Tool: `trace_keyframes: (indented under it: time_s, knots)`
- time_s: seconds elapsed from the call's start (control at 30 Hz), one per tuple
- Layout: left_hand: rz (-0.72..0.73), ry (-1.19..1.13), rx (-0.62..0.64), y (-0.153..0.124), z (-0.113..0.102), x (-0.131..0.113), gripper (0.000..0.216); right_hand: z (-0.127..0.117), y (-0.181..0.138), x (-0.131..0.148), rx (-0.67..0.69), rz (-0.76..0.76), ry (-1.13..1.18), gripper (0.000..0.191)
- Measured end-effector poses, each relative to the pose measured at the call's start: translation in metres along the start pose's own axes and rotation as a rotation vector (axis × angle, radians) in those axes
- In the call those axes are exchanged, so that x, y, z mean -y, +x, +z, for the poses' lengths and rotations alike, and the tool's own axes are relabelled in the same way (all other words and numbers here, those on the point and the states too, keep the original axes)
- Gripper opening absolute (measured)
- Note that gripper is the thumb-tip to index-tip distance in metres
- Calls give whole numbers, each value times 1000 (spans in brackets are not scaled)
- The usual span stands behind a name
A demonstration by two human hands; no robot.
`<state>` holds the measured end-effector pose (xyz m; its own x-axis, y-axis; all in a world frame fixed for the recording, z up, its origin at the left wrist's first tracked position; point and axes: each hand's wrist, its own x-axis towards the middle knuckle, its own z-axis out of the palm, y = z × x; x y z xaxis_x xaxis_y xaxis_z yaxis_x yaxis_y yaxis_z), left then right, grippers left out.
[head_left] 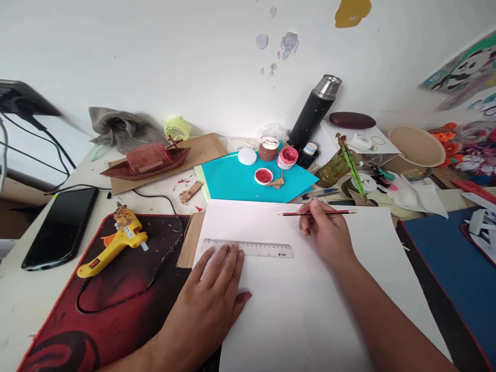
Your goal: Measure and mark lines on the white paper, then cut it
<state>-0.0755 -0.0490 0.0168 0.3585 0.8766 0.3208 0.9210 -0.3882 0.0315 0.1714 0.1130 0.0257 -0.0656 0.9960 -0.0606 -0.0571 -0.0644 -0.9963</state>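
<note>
A large white sheet of paper [310, 299] lies in front of me on the desk. A clear plastic ruler [263, 249] lies across its upper left part. My left hand [211, 299] rests flat with fingers spread, its fingertips on the ruler's left end. My right hand [329, 232] is closed on a red pencil [341, 212], which lies level over the sheet's top edge with its tip pointing left.
A yellow glue gun [116, 243] with its cord lies on a red-black mat [116, 299]; a phone [60, 227] lies further left. Behind the sheet are a turquoise card [232, 181] with paint pots [287, 157], a model boat [149, 160], a black flask [313, 113] and craft clutter at right.
</note>
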Motion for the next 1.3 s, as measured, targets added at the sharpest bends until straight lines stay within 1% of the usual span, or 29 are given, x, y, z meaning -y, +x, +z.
trace_keyframes:
  time_s: [0.23,0.5,0.83,1.3]
  knots:
    - [-2,22,2,2,-4,0,57,-2,0,-3,4,13,1,53]
    - [-23,28,34,1,-4,0,62,-1,1,-2,6,10,4,52]
    - [-15,38,34,0,-5,0,60,-4,0,-4,5,11,-31,52]
    - [-18,36,46,1,-8,-1,61,-2,0,1,16,33,-27,54]
